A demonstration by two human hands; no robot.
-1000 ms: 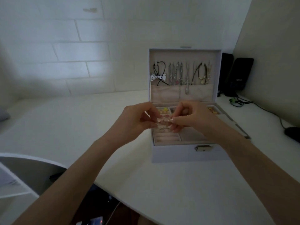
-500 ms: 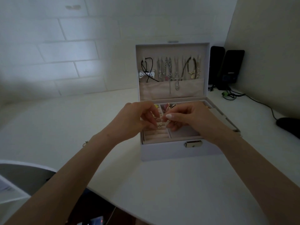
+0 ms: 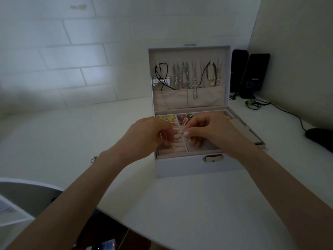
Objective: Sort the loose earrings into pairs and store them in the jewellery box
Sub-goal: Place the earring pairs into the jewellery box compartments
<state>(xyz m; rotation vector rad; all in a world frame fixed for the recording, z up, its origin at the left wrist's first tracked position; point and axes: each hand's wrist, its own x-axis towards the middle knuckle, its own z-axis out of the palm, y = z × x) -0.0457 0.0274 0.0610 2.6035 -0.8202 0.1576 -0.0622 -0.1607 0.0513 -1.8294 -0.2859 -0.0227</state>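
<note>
An open white jewellery box (image 3: pixel 191 167) stands on the white desk, its lid upright with necklaces (image 3: pixel 187 78) hanging inside. Both hands are over the tray. My left hand (image 3: pixel 146 137) is curled above the ring-roll section, fingertips down by a small silver earring (image 3: pixel 176 139) on the rolls; whether it pinches it is unclear. My right hand (image 3: pixel 209 130) pinches a tiny earring (image 3: pixel 185 133) between thumb and forefinger over the divider. Yellow and pink pieces (image 3: pixel 183 119) lie in the back compartments.
Two black speakers (image 3: pixel 252 76) with cables stand behind the box on the right. A black mouse (image 3: pixel 320 139) lies at the right edge. A small silver item (image 3: pixel 93 159) lies on the desk left of my left wrist. A white chair part (image 3: pixel 21 195) sits lower left.
Both hands have dropped from just above the box down into the tray. The left fingertips now reach the ring rolls, and the hands have drawn slightly apart.
</note>
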